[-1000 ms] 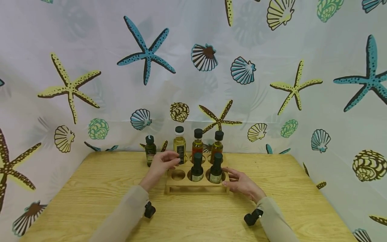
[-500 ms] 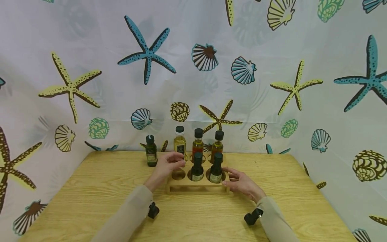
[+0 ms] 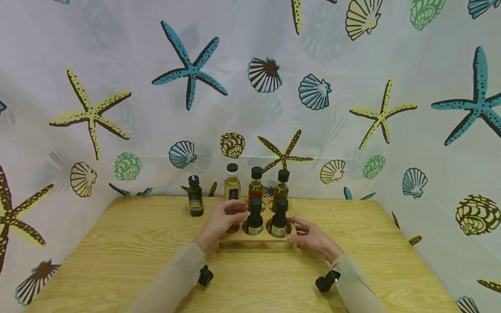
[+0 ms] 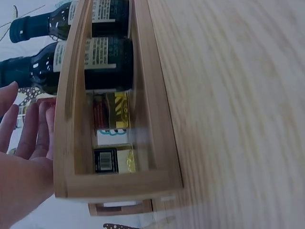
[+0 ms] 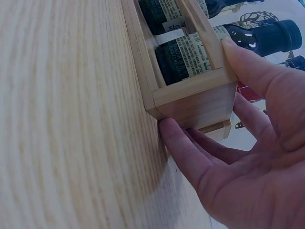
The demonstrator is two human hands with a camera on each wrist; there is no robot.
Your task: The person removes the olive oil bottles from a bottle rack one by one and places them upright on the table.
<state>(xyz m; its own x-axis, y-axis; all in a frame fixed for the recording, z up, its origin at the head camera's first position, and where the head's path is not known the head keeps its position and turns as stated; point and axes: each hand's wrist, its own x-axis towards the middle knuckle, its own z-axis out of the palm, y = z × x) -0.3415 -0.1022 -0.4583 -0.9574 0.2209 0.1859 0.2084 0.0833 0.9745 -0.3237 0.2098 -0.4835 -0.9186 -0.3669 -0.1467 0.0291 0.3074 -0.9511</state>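
A wooden bottle rack (image 3: 238,238) stands on the table with two rows of round holes. In its front row sit a dark bottle (image 3: 255,218) in the middle and another dark bottle (image 3: 279,219) at the right, both black-capped. My left hand (image 3: 220,222) hovers over the front-left hole, fingers loosely bent and fingertips beside the middle bottle. In the left wrist view, its thumb (image 4: 7,97) overlaps that bottle's neck edge. My right hand (image 3: 316,241) grips the rack's right end, thumb at the top front edge and fingers along the side.
In the back row stand a yellow oil bottle (image 3: 232,184), a reddish bottle (image 3: 255,189) and an amber bottle (image 3: 281,190). A small green bottle (image 3: 195,198) stands on the table (image 3: 137,243) left of the rack. A patterned curtain (image 3: 219,121) hangs close behind.
My left hand has moved right and slightly toward me, from beside the yellow oil bottle to next to the front middle dark bottle. The right hand has stayed on the rack.
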